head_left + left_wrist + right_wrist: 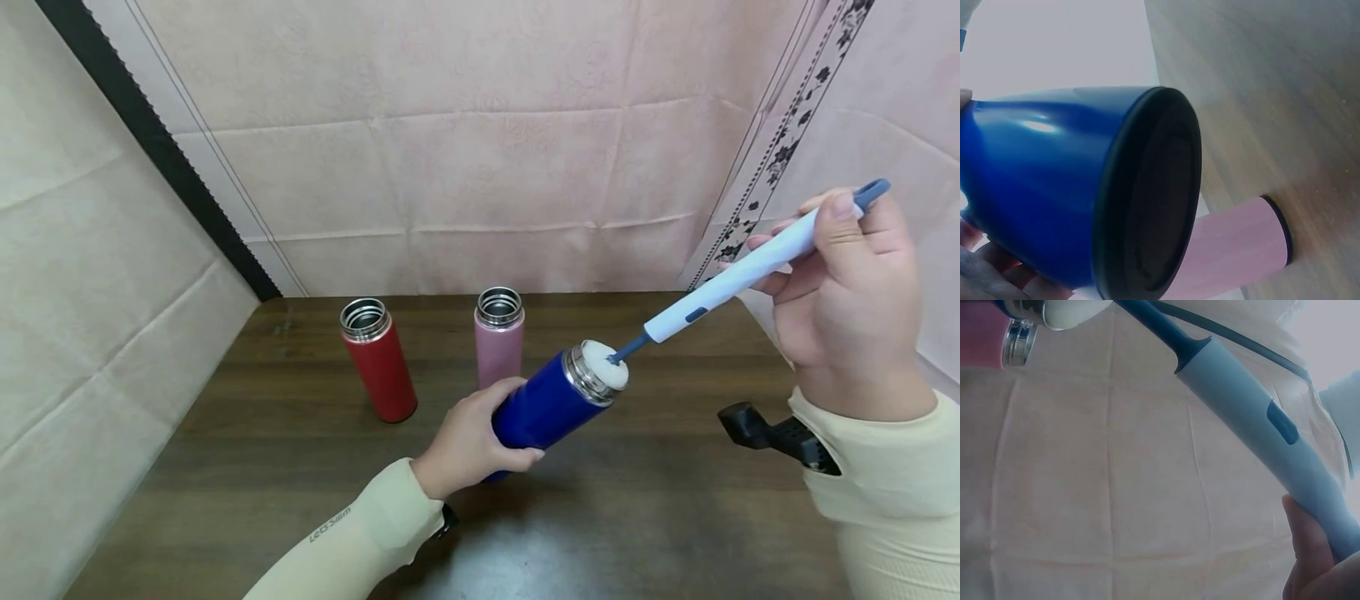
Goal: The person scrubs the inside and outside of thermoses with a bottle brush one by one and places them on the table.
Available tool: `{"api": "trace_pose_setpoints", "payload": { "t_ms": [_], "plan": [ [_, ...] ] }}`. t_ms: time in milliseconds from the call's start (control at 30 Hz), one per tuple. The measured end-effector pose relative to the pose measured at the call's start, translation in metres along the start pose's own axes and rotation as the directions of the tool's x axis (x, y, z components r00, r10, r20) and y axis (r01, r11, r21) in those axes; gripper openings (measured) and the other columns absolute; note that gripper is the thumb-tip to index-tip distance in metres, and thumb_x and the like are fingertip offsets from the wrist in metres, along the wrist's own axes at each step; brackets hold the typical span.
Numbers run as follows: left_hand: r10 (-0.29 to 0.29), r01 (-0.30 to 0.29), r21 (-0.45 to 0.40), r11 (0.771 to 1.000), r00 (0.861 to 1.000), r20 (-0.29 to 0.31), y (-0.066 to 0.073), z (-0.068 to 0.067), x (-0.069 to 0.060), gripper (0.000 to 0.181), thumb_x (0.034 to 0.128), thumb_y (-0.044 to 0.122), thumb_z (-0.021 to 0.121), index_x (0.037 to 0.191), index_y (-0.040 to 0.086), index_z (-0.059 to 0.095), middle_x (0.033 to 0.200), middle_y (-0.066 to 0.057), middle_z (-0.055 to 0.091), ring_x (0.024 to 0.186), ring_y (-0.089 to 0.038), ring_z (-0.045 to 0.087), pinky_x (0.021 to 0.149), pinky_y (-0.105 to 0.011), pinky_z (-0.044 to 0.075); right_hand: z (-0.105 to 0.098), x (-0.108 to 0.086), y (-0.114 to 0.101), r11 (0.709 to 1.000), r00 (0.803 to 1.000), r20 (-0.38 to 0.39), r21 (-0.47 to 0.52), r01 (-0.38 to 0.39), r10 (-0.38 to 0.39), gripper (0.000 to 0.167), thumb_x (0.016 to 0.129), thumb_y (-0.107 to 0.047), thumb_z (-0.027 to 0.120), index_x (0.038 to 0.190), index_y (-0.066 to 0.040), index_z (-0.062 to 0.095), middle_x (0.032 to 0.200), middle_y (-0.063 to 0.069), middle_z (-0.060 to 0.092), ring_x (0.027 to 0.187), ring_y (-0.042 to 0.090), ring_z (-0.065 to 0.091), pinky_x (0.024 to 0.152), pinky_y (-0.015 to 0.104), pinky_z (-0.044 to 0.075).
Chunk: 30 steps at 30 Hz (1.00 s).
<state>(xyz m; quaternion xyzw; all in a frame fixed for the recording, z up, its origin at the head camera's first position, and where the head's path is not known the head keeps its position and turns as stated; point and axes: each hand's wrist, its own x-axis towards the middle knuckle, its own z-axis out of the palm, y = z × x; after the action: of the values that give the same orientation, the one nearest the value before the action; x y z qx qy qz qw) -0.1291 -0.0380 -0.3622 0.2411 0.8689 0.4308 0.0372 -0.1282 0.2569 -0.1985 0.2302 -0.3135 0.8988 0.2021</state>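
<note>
My left hand [472, 437] grips a blue bottle [543, 408] round its body, tilted with its steel mouth up to the right. In the left wrist view its dark base [1154, 194] faces the camera. My right hand [855, 292] holds a bottle brush [735, 279] by the end of its light blue handle, thumb on top. The brush's white sponge head [603, 364] sits in the bottle's mouth, with only its top showing; how far the rest reaches inside is hidden. In the right wrist view the brush handle [1241, 406] slants down to the fingers.
An uncapped red bottle [382, 367] stands at the left on the brown wooden table [285, 492]. An uncapped pink bottle [498, 342] stands behind the blue one, partly covered by my left hand. Pale cloth [480, 167] hangs behind the table and along both sides.
</note>
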Motion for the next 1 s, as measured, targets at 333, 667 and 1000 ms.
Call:
{"api": "trace_pose_setpoints", "payload": {
  "t_ms": [333, 667, 1000],
  "plan": [
    [-0.012, 0.012, 0.018, 1.000, 1.000, 0.017, 0.000, -0.004, -0.002, 0.072, 0.0736, 0.037, 0.079, 0.136, 0.020, 0.048, 0.128, -0.001, 0.060, 0.111, -0.024, 0.059, 0.091, -0.053, 0.049, -0.005, 0.004, -0.009, 0.999, 0.999, -0.035, 0.046, 0.023, -0.022, 0.019, 0.099, -0.002, 0.042, 0.091, 0.016, 0.044, 0.075, 0.029, 0.057, 0.063, 0.041, 0.064, 0.052, 0.047, 0.056],
    [-0.020, 0.019, 0.029, 0.999, 0.999, 0.035, 0.003, -0.007, -0.005, 0.072, 0.0735, 0.039, 0.078, 0.136, 0.020, 0.049, 0.127, 0.000, 0.061, 0.109, -0.023, 0.060, 0.090, -0.051, 0.050, -0.011, 0.009, -0.019, 0.999, 0.999, -0.044, 0.027, 0.028, -0.027, 0.025, 0.101, -0.010, 0.040, 0.097, 0.015, 0.043, 0.078, 0.028, 0.055, 0.065, 0.042, 0.066, 0.055, 0.057, 0.053],
    [-0.026, 0.024, 0.045, 0.999, 0.999, 0.041, 0.005, -0.006, -0.010, 0.072, 0.0733, 0.041, 0.077, 0.136, 0.019, 0.050, 0.125, -0.002, 0.061, 0.107, -0.023, 0.060, 0.088, -0.051, 0.050, -0.020, 0.017, -0.023, 0.999, 0.997, -0.079, 0.036, 0.027, -0.024, 0.023, 0.100, -0.010, 0.043, 0.099, 0.013, 0.042, 0.075, 0.028, 0.056, 0.061, 0.041, 0.064, 0.051, 0.059, 0.051]
  ]
}}
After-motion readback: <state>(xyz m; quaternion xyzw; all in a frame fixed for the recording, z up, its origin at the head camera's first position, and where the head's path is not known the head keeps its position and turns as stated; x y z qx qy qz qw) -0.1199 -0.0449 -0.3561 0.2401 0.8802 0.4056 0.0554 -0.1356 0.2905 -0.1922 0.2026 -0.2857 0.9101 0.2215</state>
